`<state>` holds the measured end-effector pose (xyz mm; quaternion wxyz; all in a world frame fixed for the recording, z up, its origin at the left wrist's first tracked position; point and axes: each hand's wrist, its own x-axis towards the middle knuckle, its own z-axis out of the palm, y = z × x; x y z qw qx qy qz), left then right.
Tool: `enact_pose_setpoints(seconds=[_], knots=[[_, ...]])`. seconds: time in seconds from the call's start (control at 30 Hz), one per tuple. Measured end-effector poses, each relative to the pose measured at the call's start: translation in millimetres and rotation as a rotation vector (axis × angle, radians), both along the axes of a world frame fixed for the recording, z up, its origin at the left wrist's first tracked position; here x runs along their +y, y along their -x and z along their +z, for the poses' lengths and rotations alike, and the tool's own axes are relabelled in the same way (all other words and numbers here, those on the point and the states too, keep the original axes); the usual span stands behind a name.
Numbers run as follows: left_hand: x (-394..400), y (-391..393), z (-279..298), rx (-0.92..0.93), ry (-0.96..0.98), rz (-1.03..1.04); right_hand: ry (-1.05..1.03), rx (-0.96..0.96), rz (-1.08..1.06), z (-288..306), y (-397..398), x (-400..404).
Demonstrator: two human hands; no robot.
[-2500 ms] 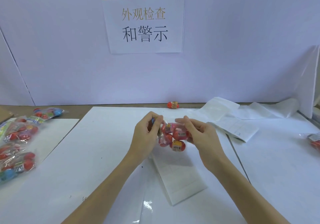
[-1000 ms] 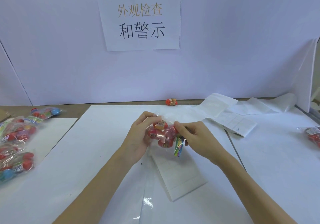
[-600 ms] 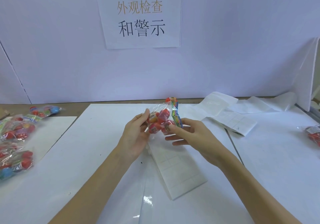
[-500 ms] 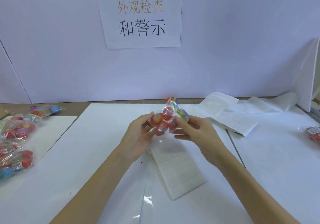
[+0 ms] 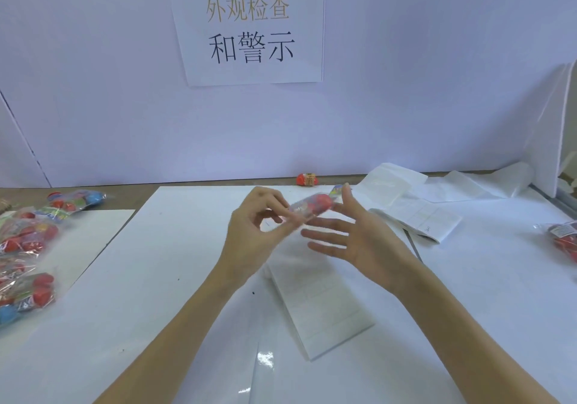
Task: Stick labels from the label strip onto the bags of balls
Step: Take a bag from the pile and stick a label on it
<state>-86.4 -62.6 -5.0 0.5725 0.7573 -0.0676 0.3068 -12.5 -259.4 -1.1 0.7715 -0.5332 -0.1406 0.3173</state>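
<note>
A clear bag of red balls (image 5: 312, 207) hangs in the air above the white table sheet, seen edge-on and blurred. My left hand (image 5: 254, 235) pinches its left end between thumb and fingertips. My right hand (image 5: 352, 235) is spread wide with straight fingers, its index fingertip touching the bag's right end. A white label strip (image 5: 324, 303) lies flat on the sheet just below both hands. A second label strip (image 5: 418, 219) lies folded to the right.
Several bags of balls (image 5: 25, 247) are piled at the left edge. Another bag (image 5: 565, 238) lies at the far right. A lone red ball (image 5: 307, 179) rests by the back wall. Crumpled backing paper (image 5: 462, 182) trails at the back right.
The bag has turned from facing me to edge-on. My right hand has let go of it and spread its fingers; my left hand still pinches it.
</note>
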Motion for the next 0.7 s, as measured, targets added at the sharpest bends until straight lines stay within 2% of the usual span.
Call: enact_pose_setpoints(seconds=[0.03, 0.1, 0.17, 0.27, 0.4, 0.5, 0.57, 0.7], knots=[[-3.8, 1.2, -1.4, -0.034, -0.164, -0.013, -0.039, -0.02, 0.052, -0.2, 1.4, 0.8], [-11.9, 4.2, -6.1, -0.026, -0.438, -0.016, -0.044, -0.124, 0.026, -4.9, 3.5, 3.8], [-16.2, 6.4, -8.9, 0.021, -0.482, 0.003, -0.014, -0.201, -0.064, -10.7, 3.8, 4.2], [-16.1, 5.4, -5.3, 0.066, -0.207, 0.071, 0.013, -0.158, -0.115, -8.5, 3.8, 2.6], [-9.8, -1.4, 0.9, 0.399, 0.337, -0.015, 0.029, -0.192, -0.011, -5.2, 7.1, 4.4], [-3.2, -2.6, 0.4, 0.399, 0.591, -0.089, 0.043, -0.201, 0.007, -4.6, 11.9, 8.2], [0.0, -3.3, 1.3, 0.344, 0.715, -0.071, 0.111, -0.195, 0.007, -3.5, 13.7, 8.5], [8.5, -5.1, 1.1, 0.317, 0.749, -0.003, 0.268, -0.283, 0.034, -4.8, 15.7, 6.5]])
